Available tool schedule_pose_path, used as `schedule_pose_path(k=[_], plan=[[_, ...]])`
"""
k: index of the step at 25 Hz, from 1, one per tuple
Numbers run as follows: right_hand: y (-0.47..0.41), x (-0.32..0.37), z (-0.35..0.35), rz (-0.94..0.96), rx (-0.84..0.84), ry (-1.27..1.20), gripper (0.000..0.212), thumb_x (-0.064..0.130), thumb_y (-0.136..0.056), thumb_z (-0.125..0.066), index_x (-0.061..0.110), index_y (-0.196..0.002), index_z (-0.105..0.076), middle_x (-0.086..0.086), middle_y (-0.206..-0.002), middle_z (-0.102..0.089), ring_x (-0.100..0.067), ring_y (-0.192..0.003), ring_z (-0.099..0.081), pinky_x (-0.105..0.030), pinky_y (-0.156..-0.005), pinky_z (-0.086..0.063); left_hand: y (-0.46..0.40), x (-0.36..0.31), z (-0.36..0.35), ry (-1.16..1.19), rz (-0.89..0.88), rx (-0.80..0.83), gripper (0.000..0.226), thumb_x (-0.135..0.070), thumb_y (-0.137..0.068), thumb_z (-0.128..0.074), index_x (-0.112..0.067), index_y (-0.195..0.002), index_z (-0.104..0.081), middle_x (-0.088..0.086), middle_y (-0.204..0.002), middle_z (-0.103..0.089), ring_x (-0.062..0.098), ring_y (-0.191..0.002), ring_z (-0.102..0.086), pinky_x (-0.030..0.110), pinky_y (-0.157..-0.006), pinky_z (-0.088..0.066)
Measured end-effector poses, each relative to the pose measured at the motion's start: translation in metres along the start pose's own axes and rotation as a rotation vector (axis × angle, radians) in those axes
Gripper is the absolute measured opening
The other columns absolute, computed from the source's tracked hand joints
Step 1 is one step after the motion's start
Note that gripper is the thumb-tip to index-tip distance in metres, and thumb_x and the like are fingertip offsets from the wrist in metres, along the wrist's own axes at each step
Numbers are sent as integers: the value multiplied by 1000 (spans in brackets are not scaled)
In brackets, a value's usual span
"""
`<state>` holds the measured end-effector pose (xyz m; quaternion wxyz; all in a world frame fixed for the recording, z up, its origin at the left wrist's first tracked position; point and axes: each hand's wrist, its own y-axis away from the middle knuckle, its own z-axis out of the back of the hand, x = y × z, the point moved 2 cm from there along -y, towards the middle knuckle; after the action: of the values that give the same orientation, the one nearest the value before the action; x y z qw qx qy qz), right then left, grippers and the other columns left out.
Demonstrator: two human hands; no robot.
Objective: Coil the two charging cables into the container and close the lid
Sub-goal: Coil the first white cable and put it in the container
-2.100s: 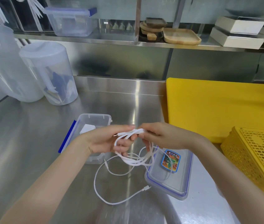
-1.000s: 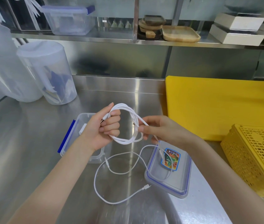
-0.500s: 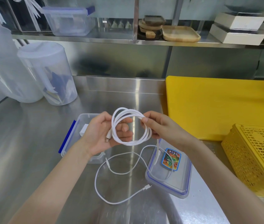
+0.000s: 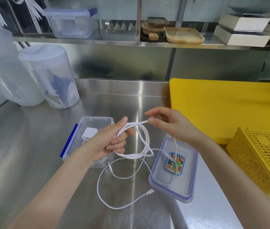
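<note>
My left hand point(image 4: 110, 142) grips a white charging cable point(image 4: 145, 142) wound into loose loops that hang below my fingers. My right hand point(image 4: 170, 128) pinches a strand of that same cable near its top between thumb and forefinger. A second white cable point(image 4: 101, 190) lies in an open curve on the steel counter, one end running over the lid. The clear container point(image 4: 96, 123) with a blue clip stands open behind my left hand and holds a white charger block point(image 4: 88, 135). Its clear lid point(image 4: 187, 184) with a colourful sticker lies flat to the right.
A yellow cutting board point(image 4: 222, 106) and a yellow perforated basket point(image 4: 263, 162) occupy the right side. Two translucent pitchers point(image 4: 48, 76) stand at the back left. A shelf above carries a lidded plastic box point(image 4: 71, 22), wooden trays point(image 4: 184, 35) and white boxes point(image 4: 241, 30).
The neat round coil held between both hands has loosened into hanging loops. My right hand has lifted and now pulls one strand out to the right. The second cable has not moved.
</note>
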<state>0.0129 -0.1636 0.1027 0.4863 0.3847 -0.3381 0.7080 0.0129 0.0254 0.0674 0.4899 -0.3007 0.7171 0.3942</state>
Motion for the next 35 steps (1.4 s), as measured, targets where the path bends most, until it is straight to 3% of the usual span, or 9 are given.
schedule_pose_path(k=[4,9,11,14,17,21,25,30,35], plan=[[-1,1,-4,33,-57,-49,9,23,-89,-55,25,-93,-62,8,-83,-63,-12,-81,-58,-9,-65,-44,-3,-2,-5,31,-39,-86,48,-61,-72,-45,-20,-56,-65,-10,-30,-26,3,-26,-20,16,-35,-31],[3,-3,-20,-22,226,-2,7,27,-84,-62,24,-90,-63,11,-69,-61,0,-59,-54,-13,-59,-45,-3,-5,-6,41,-70,-16,46,-54,-79,-42,-19,-63,-68,-8,-34,-38,5,-30,-33,19,-39,-41],[2,-2,-14,-2,163,-26,11,22,-88,-56,26,-81,-64,13,-57,-59,0,-52,-50,-11,-54,-40,0,-6,-4,3,-28,120,37,-43,-84,-46,-18,-81,-73,-4,-46,-54,10,-43,-53,33,-57,-57],[3,-1,-11,24,172,28,19,22,-92,-50,24,-83,-66,13,-51,-54,-3,-49,-45,-12,-50,-39,3,-7,1,-55,56,260,34,-29,-84,-42,-16,-95,-71,4,-61,-65,19,-59,-65,46,-84,-52],[2,0,-12,18,190,30,18,22,-92,-50,22,-83,-66,14,-48,-52,-2,-46,-44,-10,-48,-37,1,-10,-4,13,68,259,33,-29,-84,-39,-12,-84,-67,4,-52,-54,16,-41,-50,39,-67,-56],[2,5,-14,31,252,55,18,21,-91,-52,26,-75,-61,12,-52,-51,-1,-46,-45,-9,-48,-37,-3,-11,-12,-222,32,59,40,-55,-77,-46,-20,-65,-61,-7,-38,-33,5,-26,-26,24,-47,-50],[3,1,-11,2,219,-45,13,22,-87,-58,20,-99,-60,12,-72,-58,0,-62,-53,-11,-58,-44,-3,-11,-12,-112,-28,13,31,-50,-78,-48,-29,-66,-68,-10,-35,-27,2,-25,-17,13,-33,-28],[1,1,-23,67,63,86,11,17,-89,-55,27,-88,-50,12,-68,-49,1,-57,-47,-9,-53,-38,-3,-10,-11,4,-71,43,30,-47,-79,-49,-25,-74,-68,-9,-39,-34,2,-26,-22,15,-34,-32],[1,0,-24,100,109,208,6,19,-96,-41,21,-94,-46,6,-65,-46,-8,-55,-40,-13,-51,-37,-3,-10,-6,-56,-76,39,31,-26,-91,-45,-18,-80,-74,-3,-64,-66,11,-48,-58,29,-56,-56]])
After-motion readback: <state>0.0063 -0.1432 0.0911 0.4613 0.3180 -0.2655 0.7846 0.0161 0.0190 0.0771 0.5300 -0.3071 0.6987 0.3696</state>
